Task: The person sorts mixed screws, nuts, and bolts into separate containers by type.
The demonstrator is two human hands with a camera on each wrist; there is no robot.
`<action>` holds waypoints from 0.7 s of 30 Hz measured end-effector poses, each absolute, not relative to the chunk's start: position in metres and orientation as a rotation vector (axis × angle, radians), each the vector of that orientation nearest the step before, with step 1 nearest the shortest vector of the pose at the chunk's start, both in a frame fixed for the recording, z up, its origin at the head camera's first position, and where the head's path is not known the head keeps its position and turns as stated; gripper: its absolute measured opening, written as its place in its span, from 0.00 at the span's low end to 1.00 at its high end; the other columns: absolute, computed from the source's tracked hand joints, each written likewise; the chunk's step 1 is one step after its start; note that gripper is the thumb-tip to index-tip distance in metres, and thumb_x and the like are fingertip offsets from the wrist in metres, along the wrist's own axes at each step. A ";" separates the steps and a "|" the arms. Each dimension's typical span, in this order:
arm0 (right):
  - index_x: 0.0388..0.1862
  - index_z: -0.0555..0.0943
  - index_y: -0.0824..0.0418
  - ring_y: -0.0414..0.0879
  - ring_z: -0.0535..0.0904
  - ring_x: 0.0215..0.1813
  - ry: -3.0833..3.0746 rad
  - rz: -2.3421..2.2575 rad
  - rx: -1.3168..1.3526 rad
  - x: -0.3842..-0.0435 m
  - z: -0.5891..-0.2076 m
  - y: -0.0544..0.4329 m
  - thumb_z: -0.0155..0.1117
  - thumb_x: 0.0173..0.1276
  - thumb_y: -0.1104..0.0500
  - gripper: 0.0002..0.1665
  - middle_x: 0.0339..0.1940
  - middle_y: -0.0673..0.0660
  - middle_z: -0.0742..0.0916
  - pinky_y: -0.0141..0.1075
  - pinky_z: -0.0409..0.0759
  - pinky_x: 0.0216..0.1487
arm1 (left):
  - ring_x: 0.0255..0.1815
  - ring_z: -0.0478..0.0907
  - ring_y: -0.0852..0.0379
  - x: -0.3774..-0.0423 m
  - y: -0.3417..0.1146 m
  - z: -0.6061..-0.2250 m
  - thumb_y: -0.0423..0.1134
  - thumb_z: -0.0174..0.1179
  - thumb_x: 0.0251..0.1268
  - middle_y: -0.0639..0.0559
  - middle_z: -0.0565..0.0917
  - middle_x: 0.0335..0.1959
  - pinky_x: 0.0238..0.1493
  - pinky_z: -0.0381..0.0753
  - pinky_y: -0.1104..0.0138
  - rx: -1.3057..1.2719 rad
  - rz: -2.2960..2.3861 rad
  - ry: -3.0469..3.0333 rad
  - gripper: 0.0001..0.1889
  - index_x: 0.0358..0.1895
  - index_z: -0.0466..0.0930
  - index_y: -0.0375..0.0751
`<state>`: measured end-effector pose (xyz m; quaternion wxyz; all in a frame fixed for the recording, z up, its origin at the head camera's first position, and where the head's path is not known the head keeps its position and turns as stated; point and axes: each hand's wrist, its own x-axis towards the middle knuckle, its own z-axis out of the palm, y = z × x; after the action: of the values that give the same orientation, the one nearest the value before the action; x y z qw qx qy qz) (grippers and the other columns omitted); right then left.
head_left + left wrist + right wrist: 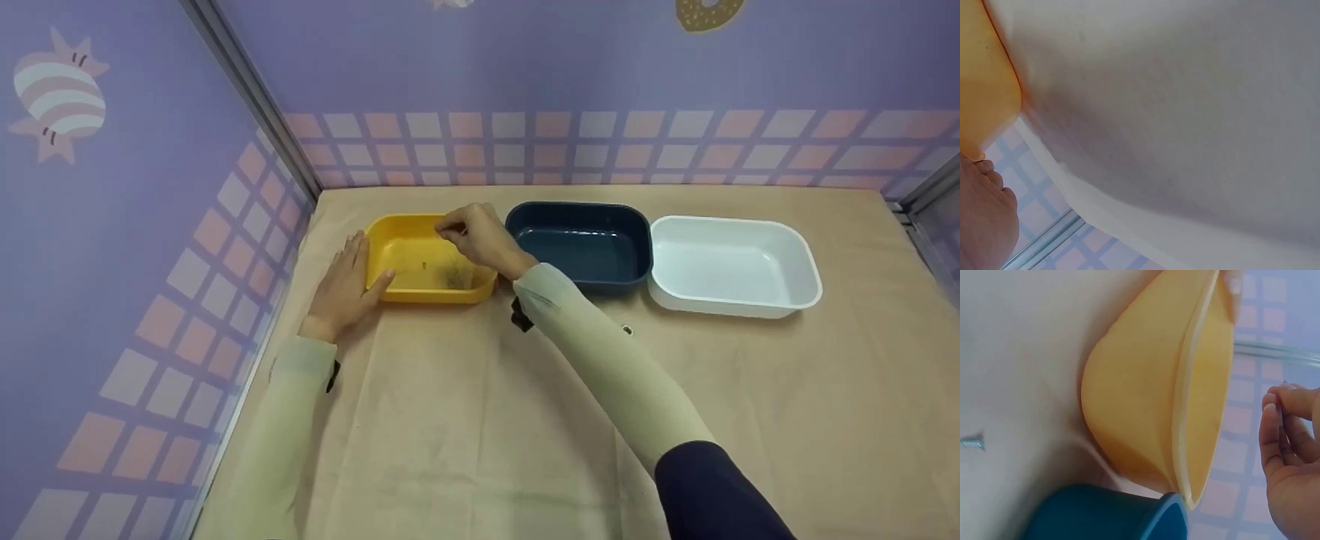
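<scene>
Resting an open left hand point(341, 289) against the left end of a yellow tray point(431, 296) with a brownish piece point(424, 265) on its floor. Pinching a barely discernible item point(1284, 382) at the fingertips of the right hand point(482, 236) above that tray, with a dark blue tray point(585, 259), then a white tray point(731, 262), right of it.

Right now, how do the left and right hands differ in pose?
The left hand touches the yellow box, while the right hand is raised above it. The left hand's fingers are extended; the right hand's are bent, pinching a tiny item, mostly hidden. Both are bare.
</scene>
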<state>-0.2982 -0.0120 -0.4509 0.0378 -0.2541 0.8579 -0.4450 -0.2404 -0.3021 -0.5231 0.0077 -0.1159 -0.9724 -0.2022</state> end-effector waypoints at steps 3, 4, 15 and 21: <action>0.53 0.93 0.61 0.45 0.90 0.49 2.657 -1.373 -0.779 -0.303 -0.450 -0.019 0.64 0.80 0.67 0.13 0.52 0.57 0.94 0.34 0.89 0.54 | 0.91 0.39 0.37 -0.240 -0.303 -0.523 0.64 0.42 0.85 0.34 0.42 0.89 0.89 0.39 0.46 -0.353 -0.636 -3.048 0.48 0.87 0.41 0.29; 0.53 0.93 0.61 0.45 0.90 0.48 2.664 -1.377 -0.777 -0.304 -0.450 -0.021 0.64 0.80 0.67 0.13 0.52 0.57 0.94 0.34 0.89 0.54 | 0.91 0.38 0.38 -0.240 -0.303 -0.523 0.65 0.42 0.85 0.34 0.42 0.90 0.90 0.39 0.46 -0.353 -0.637 -3.049 0.48 0.87 0.41 0.29; 0.54 0.93 0.60 0.45 0.89 0.50 2.680 -1.355 -0.703 -0.305 -0.450 -0.029 0.63 0.80 0.67 0.14 0.53 0.56 0.93 0.33 0.89 0.55 | 0.90 0.41 0.36 -0.238 -0.301 -0.521 0.62 0.43 0.86 0.33 0.43 0.89 0.89 0.41 0.45 -0.372 -0.627 -3.031 0.47 0.86 0.41 0.28; 0.54 0.92 0.60 0.44 0.88 0.49 2.661 -1.373 -0.681 -0.303 -0.450 -0.030 0.63 0.80 0.67 0.14 0.53 0.56 0.93 0.32 0.89 0.55 | 0.90 0.40 0.37 -0.238 -0.302 -0.522 0.63 0.44 0.85 0.34 0.43 0.89 0.90 0.39 0.46 -0.361 -0.635 -3.035 0.47 0.87 0.40 0.29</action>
<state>-0.3030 -0.0301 -0.4505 0.0354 -0.2215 0.8660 -0.4469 -0.2383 -0.3021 -0.5221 0.0098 -0.1158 -0.9722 -0.2032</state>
